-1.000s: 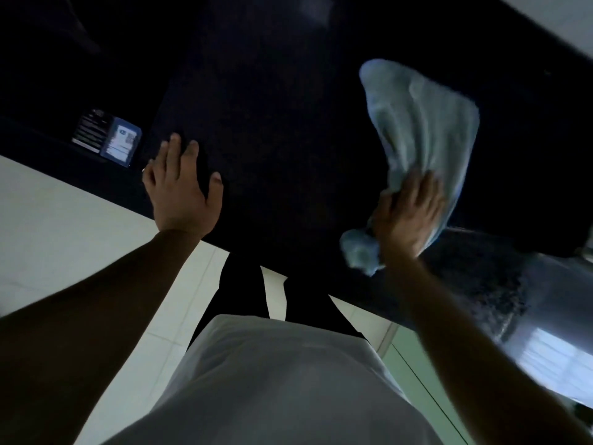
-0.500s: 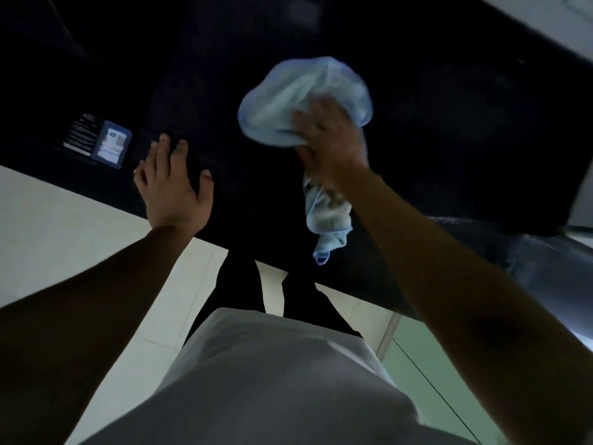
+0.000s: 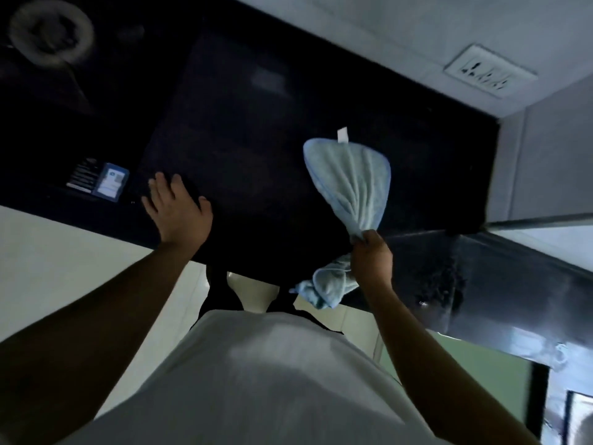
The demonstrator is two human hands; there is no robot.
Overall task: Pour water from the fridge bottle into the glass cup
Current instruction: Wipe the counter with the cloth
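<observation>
Dim, low-light frame, dark counter (image 3: 256, 139) nearly black; motion blur top left, wide-angle bending at edges

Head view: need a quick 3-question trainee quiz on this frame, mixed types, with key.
1. True or false: the right hand grips the light blue cloth.
2. The left hand is: A) holding a bottle; B) resting flat, fingers straight, on the dark countertop; C) bunching up the cloth.
3. Short answer: which hand is nearer the small blue card?

Key: 1 true; 2 B; 3 left.
</observation>
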